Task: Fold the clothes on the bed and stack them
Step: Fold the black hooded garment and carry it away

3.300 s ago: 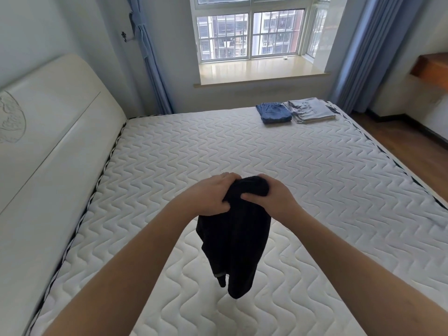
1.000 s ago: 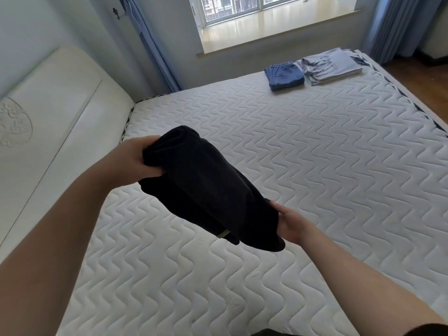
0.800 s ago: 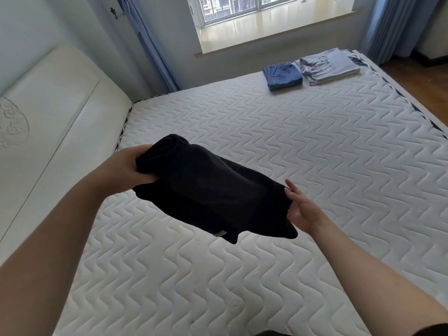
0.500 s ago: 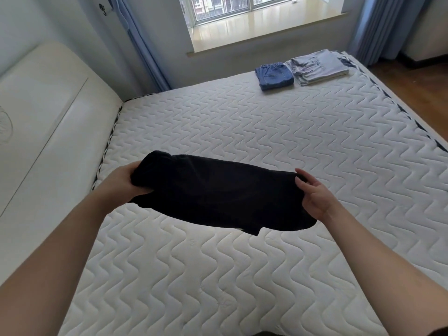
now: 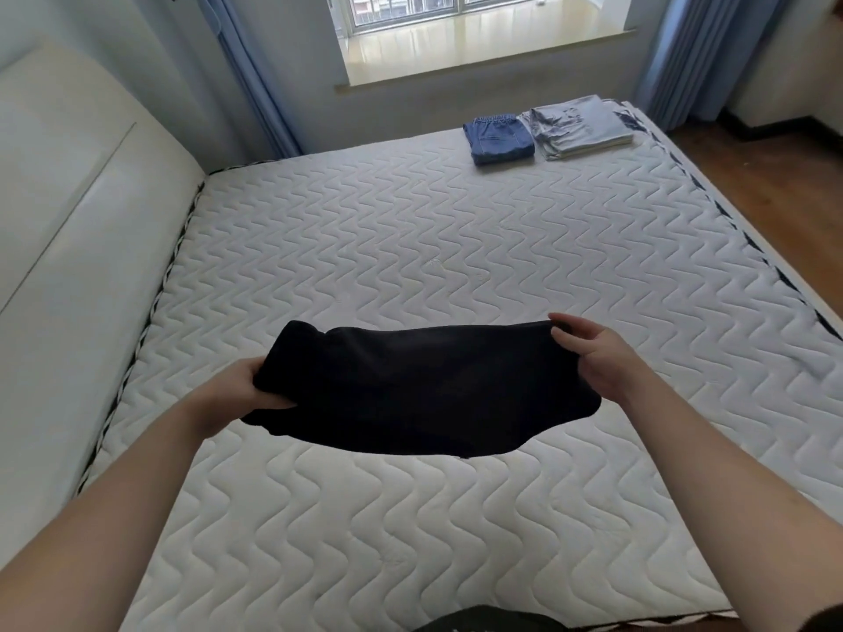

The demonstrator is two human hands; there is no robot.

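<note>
Holding: a black garment (image 5: pixel 410 390) is stretched sideways between both hands, in the air above the near half of the bed (image 5: pixel 410 248).
Left hand (image 5: pixel 241 394): closed on the bunched left end of the garment, thumb on top.
Right hand (image 5: pixel 593 353): closed on the right end, fingers curled over the upper edge.
Black garment: folded into a wide band, roughly level, lower edge sagging; whether it touches the mattress cannot be told.
Bed: bare white quilted mattress with a wavy stitch pattern; cream headboard (image 5: pixel 68 198) along the left side.
Folded blue garment (image 5: pixel 498 139): lying flat at the far right corner of the bed.
Folded pale grey garment (image 5: pixel 579 127): just beside the blue one, on its right, edges apparently touching.
Surroundings: window sill (image 5: pixel 479 43) beyond the bed, blue curtains (image 5: pixel 255 79) at either side.
</note>
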